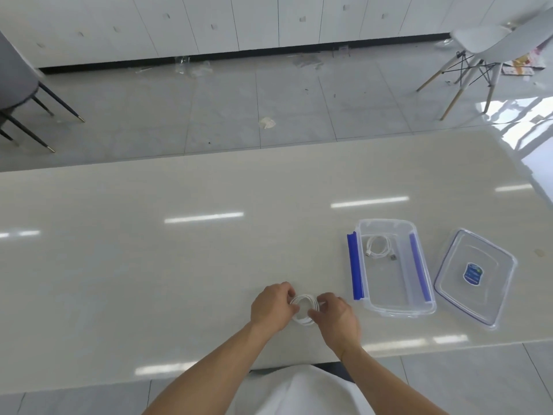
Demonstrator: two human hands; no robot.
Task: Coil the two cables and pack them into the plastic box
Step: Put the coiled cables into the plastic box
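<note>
A white cable (302,301), wound into a small ring, sits just above the table near its front edge. My left hand (273,307) pinches the ring's left side and my right hand (336,317) pinches its right side. To the right stands a clear plastic box (398,308) with blue latches, lid off. A second white cable (378,247) lies coiled in the box's far end, its connectors showing.
The box's clear lid (475,277) with a blue sticker lies flat to the right of the box. The pale glossy table (179,265) stretches left and back. Chairs stand on the tiled floor beyond, a white one (490,46) far right and a dark one (15,85) far left.
</note>
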